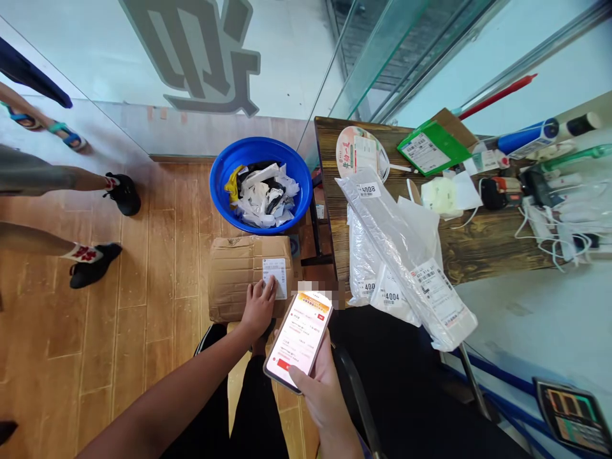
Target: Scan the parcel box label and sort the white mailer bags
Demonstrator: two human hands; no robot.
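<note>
My left hand (259,308) rests on the near edge of a brown cardboard parcel (239,274) on the wooden floor. Its fingers lie spread beside the parcel's white shipping label (277,275). My right hand (321,390) is closed around a smartphone (299,339), held tilted over my lap. The phone's screen is lit with an orange and white page.
A blue tub (224,167) of torn paper and plastic stands behind the parcel. Clear-bagged parcels (406,255) numbered 4004 and 4008 hang over the dark wooden table (478,245). A green parcel (433,148), cables and bottles lie further right. Another person's legs (57,185) stand at the left.
</note>
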